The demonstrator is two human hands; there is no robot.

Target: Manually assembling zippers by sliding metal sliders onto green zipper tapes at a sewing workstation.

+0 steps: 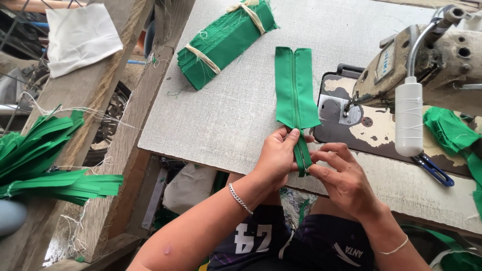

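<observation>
A green fabric strip with a zipper [294, 90] lies lengthwise on the grey table [221, 120], its near end hanging over the front edge. My left hand [277, 155] pinches that near end from the left, thumb on top. My right hand [341, 178] pinches the same lower end of the zipper from the right. Both hands meet at the table's front edge.
A tied bundle of green fabric pieces [223, 42] lies at the back of the table. A worn sewing machine [427, 65] with a white lamp [408, 118] stands at right, blue scissors [434, 170] beneath it. Green strips [45, 160] hang over a wooden frame at left.
</observation>
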